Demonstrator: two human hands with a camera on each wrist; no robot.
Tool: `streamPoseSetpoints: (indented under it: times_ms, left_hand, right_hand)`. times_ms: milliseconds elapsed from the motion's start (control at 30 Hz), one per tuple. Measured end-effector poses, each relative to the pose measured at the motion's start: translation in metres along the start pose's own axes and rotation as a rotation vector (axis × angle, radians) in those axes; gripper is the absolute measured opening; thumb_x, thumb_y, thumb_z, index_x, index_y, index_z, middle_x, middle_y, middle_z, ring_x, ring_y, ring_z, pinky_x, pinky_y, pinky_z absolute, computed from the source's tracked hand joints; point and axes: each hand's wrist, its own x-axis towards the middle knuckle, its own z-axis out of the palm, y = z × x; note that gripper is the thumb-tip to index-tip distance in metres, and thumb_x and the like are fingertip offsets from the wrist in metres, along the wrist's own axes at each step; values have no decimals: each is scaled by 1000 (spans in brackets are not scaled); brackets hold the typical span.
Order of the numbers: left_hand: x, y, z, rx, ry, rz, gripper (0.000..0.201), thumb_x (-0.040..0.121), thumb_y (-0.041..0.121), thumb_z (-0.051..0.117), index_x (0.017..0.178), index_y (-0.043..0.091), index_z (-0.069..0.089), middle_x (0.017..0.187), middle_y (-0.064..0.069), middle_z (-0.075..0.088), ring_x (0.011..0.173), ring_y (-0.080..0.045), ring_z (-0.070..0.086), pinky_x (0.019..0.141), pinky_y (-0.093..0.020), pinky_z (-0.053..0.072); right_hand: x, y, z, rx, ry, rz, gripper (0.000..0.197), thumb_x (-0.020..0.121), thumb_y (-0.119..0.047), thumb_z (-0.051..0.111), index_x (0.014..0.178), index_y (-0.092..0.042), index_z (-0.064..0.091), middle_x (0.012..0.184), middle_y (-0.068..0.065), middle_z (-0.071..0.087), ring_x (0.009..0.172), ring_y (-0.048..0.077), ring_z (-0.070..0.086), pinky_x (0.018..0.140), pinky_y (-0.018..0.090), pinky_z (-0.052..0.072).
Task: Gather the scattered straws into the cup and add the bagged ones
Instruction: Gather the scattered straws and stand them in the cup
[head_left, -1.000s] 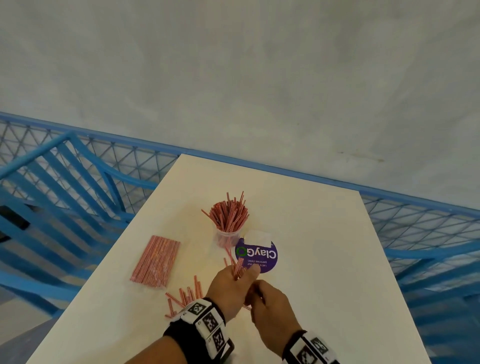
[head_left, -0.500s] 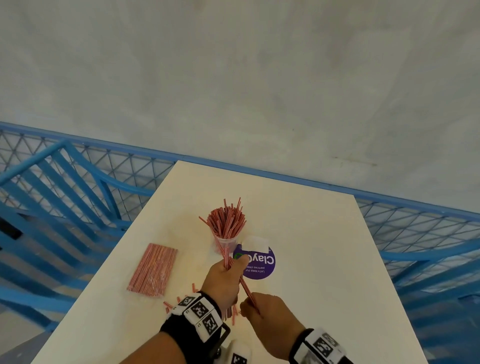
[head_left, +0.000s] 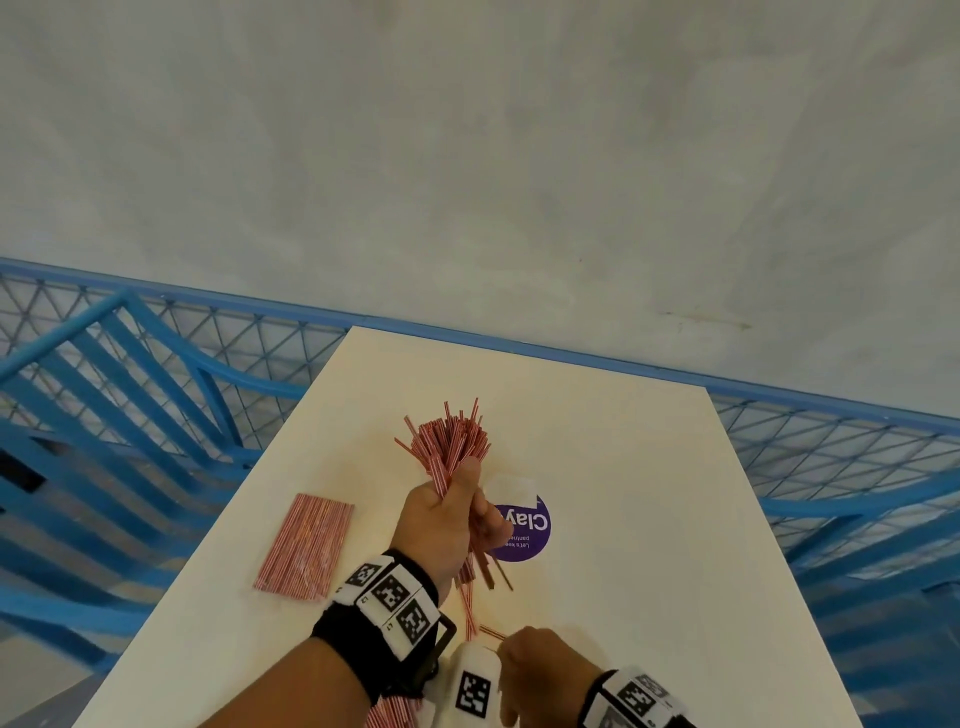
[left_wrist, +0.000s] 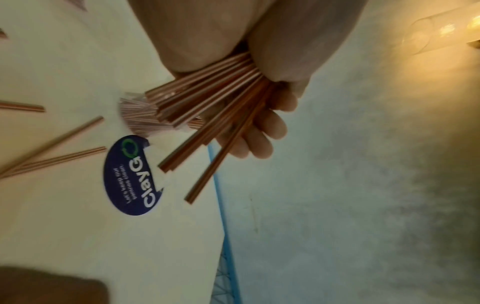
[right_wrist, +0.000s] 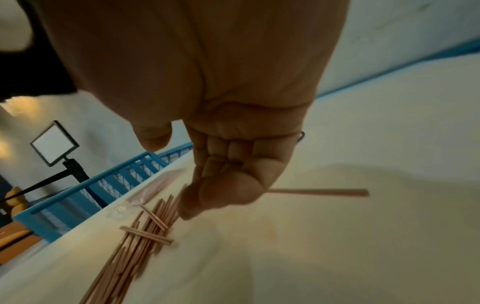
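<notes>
My left hand (head_left: 448, 512) grips a bundle of red-striped straws (left_wrist: 207, 102) and holds it against the cup of straws (head_left: 452, 441), whose tops fan out above my thumb. In the head view that hand hides the clear cup (left_wrist: 137, 117). My right hand (head_left: 535, 662) is low at the table's near edge, fingers curled, tips down among loose straws (right_wrist: 145, 236). One straw (right_wrist: 319, 192) runs out from behind its fingers; whether it is held I cannot tell. The bagged straws (head_left: 306, 551) lie flat to the left.
A purple round sticker (head_left: 522, 530) lies on the white table (head_left: 649, 467) just right of the cup. More loose straws (head_left: 470, 603) lie between my hands. Blue mesh railing (head_left: 156, 405) surrounds the table, with a grey wall behind.
My left hand has risen with its bundle up against the straws in the cup. My right hand has left it and drawn back to the loose straws near the front edge.
</notes>
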Motion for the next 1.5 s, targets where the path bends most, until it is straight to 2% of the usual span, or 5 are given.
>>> streamPoseSetpoints:
  times_ms: [367,600,1133,1333,1500]
  left_hand:
    - [-14,2,23,229,-138,-18,54,92,41,55,46,16,44,39,-1,41,36,-15,40,47,-25,40]
    - [-11,-4,-8,1021,-336,222,45,98,40,42,64,12,50,56,-1,41,46,-9,34,54,-25,34]
    - [-8,-11,19,1285,-407,506,26,89,24,50,102,5,64,98,-14,65,92,-28,61,83,-33,49]
    - [5,-2,-3,848,-194,192,38,95,29,51,62,12,45,55,-2,45,48,-12,45,58,-28,50]
    - [8,44,21,147,-143,57,52,92,35,56,47,16,39,42,-1,31,36,-17,28,45,-26,31]
  right_hand:
    - [3,-2,-21,10,10,-101,35,98,-31,37,98,-9,63,83,-4,61,74,11,56,76,26,48]
    - [-45,2,-96,483,813,-447,33,87,-53,35,98,-35,59,95,-24,63,91,-10,56,79,9,43]
    - [-56,-41,-84,119,492,-402,57,92,-60,5,146,-42,4,139,-36,-8,117,-24,-35,113,32,-21]
    - [-46,-5,-94,331,721,-236,44,98,-47,24,134,-28,40,133,-20,38,130,3,34,107,24,29]
    - [-27,-1,-55,-246,257,18,38,99,-28,21,119,-11,48,122,14,54,112,33,51,93,44,45]
